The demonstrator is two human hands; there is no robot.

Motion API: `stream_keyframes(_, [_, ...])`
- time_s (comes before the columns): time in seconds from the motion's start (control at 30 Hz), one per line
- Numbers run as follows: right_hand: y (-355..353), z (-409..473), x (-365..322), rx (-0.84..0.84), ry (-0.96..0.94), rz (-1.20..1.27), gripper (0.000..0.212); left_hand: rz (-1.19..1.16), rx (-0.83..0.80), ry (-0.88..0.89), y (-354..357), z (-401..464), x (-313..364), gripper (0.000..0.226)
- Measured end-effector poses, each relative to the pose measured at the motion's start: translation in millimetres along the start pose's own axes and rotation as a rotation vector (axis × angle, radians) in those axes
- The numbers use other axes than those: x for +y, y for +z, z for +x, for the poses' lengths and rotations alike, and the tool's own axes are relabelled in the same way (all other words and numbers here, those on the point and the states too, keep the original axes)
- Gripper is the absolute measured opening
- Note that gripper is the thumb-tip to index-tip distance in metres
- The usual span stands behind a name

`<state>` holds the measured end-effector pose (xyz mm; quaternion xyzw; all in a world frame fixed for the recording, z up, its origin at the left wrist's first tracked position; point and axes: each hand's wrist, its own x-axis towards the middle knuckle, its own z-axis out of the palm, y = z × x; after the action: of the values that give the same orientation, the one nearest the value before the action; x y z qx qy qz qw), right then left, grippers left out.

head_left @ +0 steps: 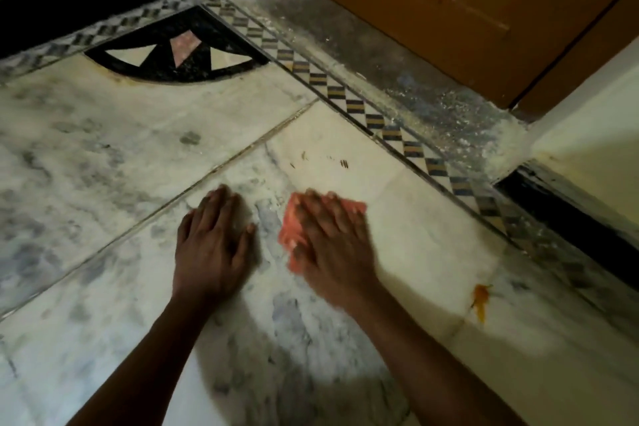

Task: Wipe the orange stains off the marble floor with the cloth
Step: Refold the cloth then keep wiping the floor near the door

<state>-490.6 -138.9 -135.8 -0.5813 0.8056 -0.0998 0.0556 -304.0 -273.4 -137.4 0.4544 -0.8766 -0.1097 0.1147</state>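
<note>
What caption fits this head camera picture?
Right hand presses a pink cloth on the marble floor; left hand rests flat; an orange stain remains.

Cloth (289,223) under R hand (332,242), stain (480,299) right, L hand (211,245) left.

body: two bare forearms and hands in view | left hand (211,245): no ring, watch or glove, short nails | right hand (332,245): likewise bare, outline smeared by blur (nails hard to make out) | sleeves: none showed, both arms were uncovered down to the frame's lower edge
</note>
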Motion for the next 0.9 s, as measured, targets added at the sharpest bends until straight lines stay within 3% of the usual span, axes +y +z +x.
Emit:
stream_keyframes(0.1, [-8,-46,37,0.033,0.14,-0.018,0.071,0.002,0.0,-0.015,-1,-3,3,0.068])
stream_keyframes(0.2, [-12,31,65,0.036,0.506,-0.046,0.073,0.004,0.004,-0.007,6,-1,0,0.069])
stream_keyframes(0.27, [-15,102,56,0.015,0.589,0.034,0.074,-0.016,0.022,-0.008,6,-3,-3,0.068])
stream_keyframes(0.37, [-9,160,30,-0.047,0.322,0.051,0.077,-0.013,0.035,0.003,2,-1,1,0.066])
stream_keyframes(0.47, [-1,113,12,-0.032,-0.14,-0.073,0.072,-0.033,0.02,-0.004,3,0,-3,0.066])
stream_keyframes(0.53, [-4,64,31,-0.071,-0.27,-0.115,0.066,-0.029,-0.002,-0.005,3,0,-4,0.065])
stream_keyframes(0.6, [-14,46,61,-0.089,-0.215,-0.128,0.066,-0.028,0.001,-0.014,3,0,-4,0.064])
stream_keyframes(0.67, [-11,65,80,-0.063,-0.029,-0.174,0.069,-0.025,0.005,-0.013,4,-1,-3,0.063])
stream_keyframes(0.73, [-9,109,73,-0.005,0.169,-0.153,0.074,-0.017,-0.013,-0.012,3,0,-1,0.063])
stream_keyframes(0.8, [-7,150,45,-0.059,0.286,-0.059,0.079,-0.008,-0.015,-0.019,3,0,-1,0.063])
stream_keyframes(0.9, [0,144,3,-0.082,0.091,-0.046,0.078,0.003,-0.015,-0.017,1,-1,0,0.063])
